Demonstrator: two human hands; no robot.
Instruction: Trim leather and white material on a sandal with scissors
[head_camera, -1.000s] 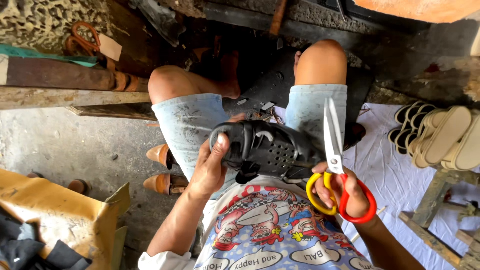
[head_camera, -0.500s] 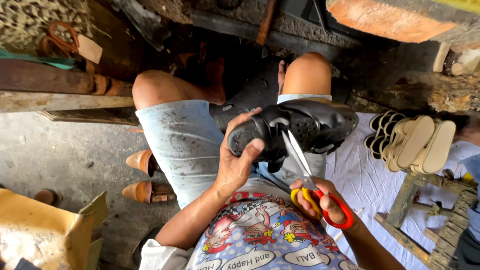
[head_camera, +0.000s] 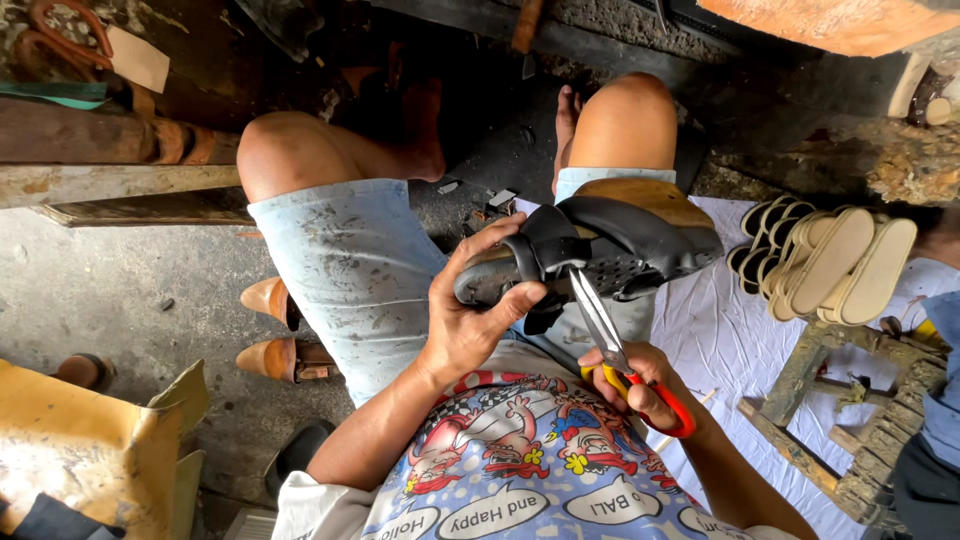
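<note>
My left hand (head_camera: 468, 316) grips a black perforated sandal upper on its tan sole (head_camera: 620, 240), held over my right thigh. My right hand (head_camera: 640, 385) holds scissors (head_camera: 610, 345) with red and yellow handles. Their blades point up and touch the black strap near my left thumb. I sit with both knees bare, wearing light denim shorts and a printed shirt.
A row of pale shoe soles (head_camera: 835, 262) lies on a white cloth (head_camera: 715, 340) at the right. A rough wooden stool frame (head_camera: 830, 440) stands at lower right. Tan shoes (head_camera: 275, 330) sit on the concrete floor at left, beside yellow cardboard (head_camera: 90, 455). A wooden plank (head_camera: 110, 185) runs along the left.
The sandal has turned so its tan sole shows more. The scissors swung from upright beside the sandal to its black strap, blades now touching it.
</note>
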